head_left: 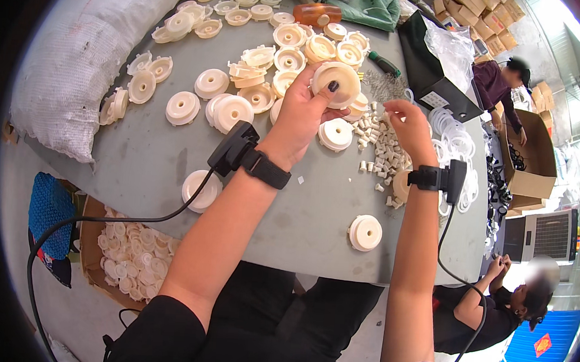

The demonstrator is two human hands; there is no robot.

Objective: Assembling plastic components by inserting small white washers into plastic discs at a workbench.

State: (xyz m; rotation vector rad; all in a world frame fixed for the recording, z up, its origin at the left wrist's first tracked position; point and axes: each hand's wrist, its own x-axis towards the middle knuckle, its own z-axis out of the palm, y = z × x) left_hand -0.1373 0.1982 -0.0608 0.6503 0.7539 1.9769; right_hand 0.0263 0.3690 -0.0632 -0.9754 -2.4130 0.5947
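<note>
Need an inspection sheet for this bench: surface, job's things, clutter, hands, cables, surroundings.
Surface: grey table, mostly covered at the far side.
Job's things: cream disc held up; small cream pegs heaped beside it.
Clutter: loose discs, white rings, black box, orange bottle, screwdriver.
Hands: left hand grips the disc; right hand over the pegs, pinch unclear.
Cables: black cable from left wrist unit; another from the right.
Surroundings: white sack, carton of discs, two other people.

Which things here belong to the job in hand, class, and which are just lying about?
In use:
- left hand holding a cream disc
- right hand over the small white pegs
- loose discs on the table

Lying about:
- orange bottle
- green screwdriver
- white sack
- black box
</note>
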